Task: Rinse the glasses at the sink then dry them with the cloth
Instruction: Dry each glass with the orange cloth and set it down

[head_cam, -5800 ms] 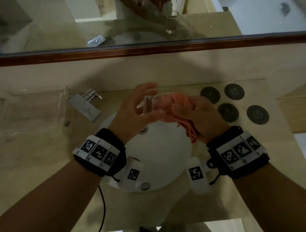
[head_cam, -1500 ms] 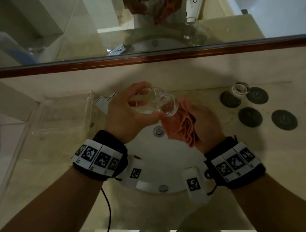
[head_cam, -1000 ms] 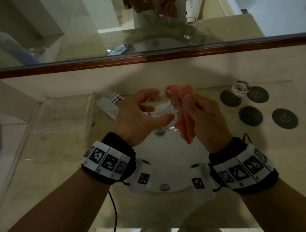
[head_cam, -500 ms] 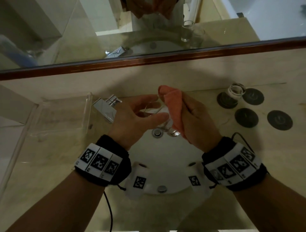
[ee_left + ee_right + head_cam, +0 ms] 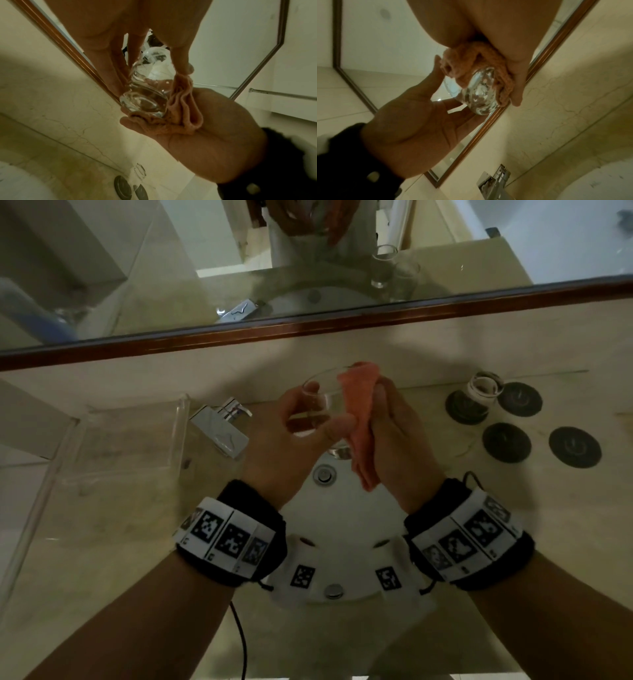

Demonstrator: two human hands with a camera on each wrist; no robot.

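Note:
Above the sink, my left hand [image 5: 301, 424] grips a clear glass [image 5: 323, 392] by its wall, mouth tilted away toward the mirror. My right hand [image 5: 397, 440] holds a pink cloth [image 5: 359, 412] and presses it along the right side of the glass. In the left wrist view the cloth [image 5: 181, 108] wraps the thick base of the glass [image 5: 145, 97], with the right hand [image 5: 214, 142] cupped under it. The right wrist view shows the glass [image 5: 481, 92] between the cloth [image 5: 471, 63] and my left hand [image 5: 412, 115]. A second glass [image 5: 484, 386] stands upright on a coaster.
Four dark round coasters [image 5: 507, 441] lie on the counter at the right. A chrome faucet [image 5: 222, 426] stands left of the white basin [image 5: 342, 525]. A clear acrylic tray [image 5: 120, 446] sits further left. A framed mirror [image 5: 308, 326] runs along the back.
The right hand has brought the cloth up from under the glass to its right side. The left hand has tilted the glass so its mouth points further away. Both hands rose slightly.

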